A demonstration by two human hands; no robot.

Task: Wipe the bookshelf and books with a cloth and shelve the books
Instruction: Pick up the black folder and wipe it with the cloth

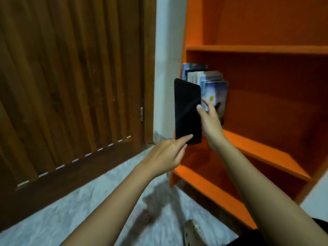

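A wooden door [71, 86] stands at the left. The left hand [166, 155] lays a straight forefinger on the lower corner of the black book [187, 110], its other fingers folded beneath. The book stands upright at the front left edge of the orange bookshelf [266, 153]'s middle shelf. The right hand [210, 119] pinches its right edge between thumb and fingers. Behind it, a row of books [213, 86] stands in the shelf's left corner.

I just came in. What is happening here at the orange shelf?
A person holds a flat black book upright at the left end of the middle board of the orange wooden bookshelf, beside a row of standing books with pale covers. The right hand pinches the book's right edge. The left hand touches its lower end with a straight forefinger. It looks like shelving.
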